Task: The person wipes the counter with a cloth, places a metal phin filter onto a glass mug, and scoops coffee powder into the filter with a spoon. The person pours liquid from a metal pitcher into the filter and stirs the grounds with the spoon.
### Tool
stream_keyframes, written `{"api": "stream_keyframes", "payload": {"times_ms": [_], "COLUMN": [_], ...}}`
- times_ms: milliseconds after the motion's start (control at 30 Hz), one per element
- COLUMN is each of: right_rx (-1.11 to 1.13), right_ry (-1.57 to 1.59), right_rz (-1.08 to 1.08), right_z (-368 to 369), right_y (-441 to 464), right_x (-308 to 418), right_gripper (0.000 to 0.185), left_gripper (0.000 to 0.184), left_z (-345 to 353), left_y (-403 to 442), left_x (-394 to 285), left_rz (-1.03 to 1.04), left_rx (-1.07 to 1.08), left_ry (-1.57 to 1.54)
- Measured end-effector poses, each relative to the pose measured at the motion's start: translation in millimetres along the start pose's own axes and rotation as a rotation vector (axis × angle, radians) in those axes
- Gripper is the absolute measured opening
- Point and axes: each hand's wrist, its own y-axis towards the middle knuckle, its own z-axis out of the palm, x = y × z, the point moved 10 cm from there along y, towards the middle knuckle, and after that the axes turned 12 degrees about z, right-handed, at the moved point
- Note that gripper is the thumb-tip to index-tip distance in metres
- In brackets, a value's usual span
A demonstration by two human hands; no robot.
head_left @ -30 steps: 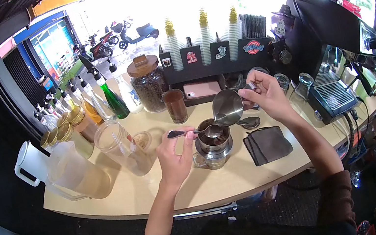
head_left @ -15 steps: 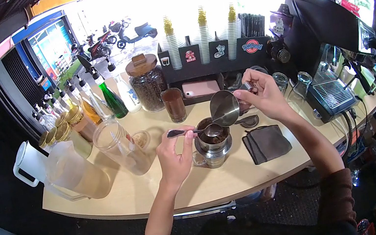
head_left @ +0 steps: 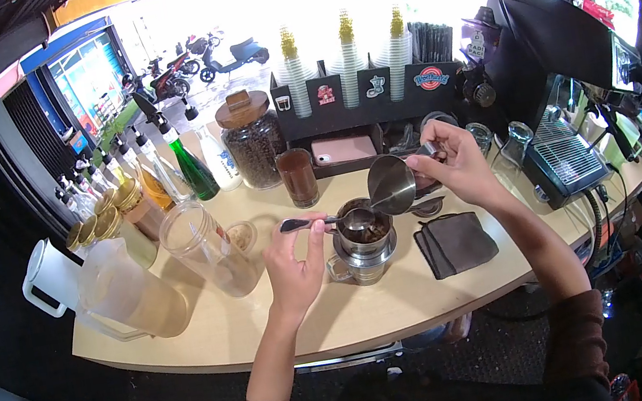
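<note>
Pale wooden worktop (head_left: 333, 322), bright open background beyond. Left grip (head_left: 295, 268): closed on the handle of a shiny metal spoon (head_left: 358, 221), its bowl over an open silver metal filter (head_left: 366, 252) holding dark contents. Right grip (head_left: 459, 162): closed on the handle of a round stainless-steel pitcher (head_left: 392, 185), tilted, rim near the spoon bowl. Filter position: atop a clear glass mug (head_left: 366, 275). Adjacent: folded dark-brown cloth (head_left: 459, 244), right; brown-filled clear glass (head_left: 299, 180), behind and left

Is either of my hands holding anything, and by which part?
Left hand holds the spoon by its handle; right hand holds the metal pitcher by its handle.
</note>
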Motion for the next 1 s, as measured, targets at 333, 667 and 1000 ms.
{"api": "stream_keyframes", "payload": {"times_ms": [333,667,1000], "right_rx": [0.007,-0.02,-0.012], "right_ry": [-0.043,0.061,0.038], "right_rz": [-0.027,-0.035,-0.05], "right_z": [-3,-1,3], "right_y": [0,9,19], "right_x": [1,5,-1], "right_gripper": [0.024,0.023,0.024], "left_gripper": [0.011,0.012,0.013], "left_z": [-4,-33,-40], "left_y": [0,4,1], "left_x": [1,-1,-2], "left_rz": [0.015,0.061,0.076], "left_rx": [-0.015,-0.119,-0.122], "left_ry": [0.021,0.042,0.078]}}
